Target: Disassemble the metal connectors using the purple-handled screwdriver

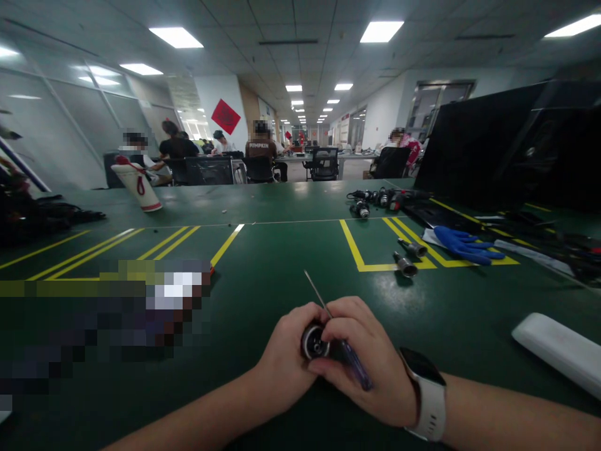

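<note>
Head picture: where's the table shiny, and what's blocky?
Head view: a pale glare on the green table, just below the metal parts; head view: coarse squares cover part of the left; head view: the ceiling lights glow bright white.

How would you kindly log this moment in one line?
Left hand: holding round dark part | Right hand: holding screwdriver, tip forward | Green table: blue glove, metal fittings

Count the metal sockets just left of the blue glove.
2. The near socket lies over the yellow tape; the far socket lies just behind it, closer to the blue glove. The glove could hide another.
</note>
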Tool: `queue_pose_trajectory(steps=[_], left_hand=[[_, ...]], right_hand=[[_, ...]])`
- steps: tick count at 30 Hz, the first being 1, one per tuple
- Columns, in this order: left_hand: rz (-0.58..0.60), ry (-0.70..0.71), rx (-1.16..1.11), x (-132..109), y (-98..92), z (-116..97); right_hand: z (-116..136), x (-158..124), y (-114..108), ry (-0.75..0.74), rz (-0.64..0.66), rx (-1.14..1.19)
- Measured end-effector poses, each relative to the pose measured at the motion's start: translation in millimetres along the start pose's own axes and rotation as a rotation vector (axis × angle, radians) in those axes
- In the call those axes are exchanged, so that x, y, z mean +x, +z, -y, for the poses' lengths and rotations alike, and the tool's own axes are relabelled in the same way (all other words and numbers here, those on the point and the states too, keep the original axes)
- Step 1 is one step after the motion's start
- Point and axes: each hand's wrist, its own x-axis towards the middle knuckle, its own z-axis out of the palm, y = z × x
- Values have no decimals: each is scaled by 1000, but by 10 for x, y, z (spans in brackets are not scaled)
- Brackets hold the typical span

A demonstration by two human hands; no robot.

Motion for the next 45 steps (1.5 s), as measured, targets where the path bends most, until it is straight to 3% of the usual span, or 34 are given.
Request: queue_pose_trajectory(steps=[7,9,13,16,23,27,32,45], left_hand=[[77,7,-78,-49,104,118],[23,-15,-16,-30,102,119],[-208,-21,252,49,26,131],[-258,-31,339,105,-52,204],[-75,-116,307,109,-91,301],[-13,-170,290,119,-88,253],[2,-150,304,129,-92,239],[24,-112,308,112,-107,268]], right_hand=[[22,15,7,-150,165,-66],[2,33,-19,-149,168,-89],[-149,128,-142,0,65,-174],[-387,238,-300,55,-40,-339],[-1176,356,-871,318,-232,-793],[-1514,276,-1128,438,-323,-843],[-1675,144,-1195,526,-248,-877],[-1618,118,-1181,715,-7,-958]])
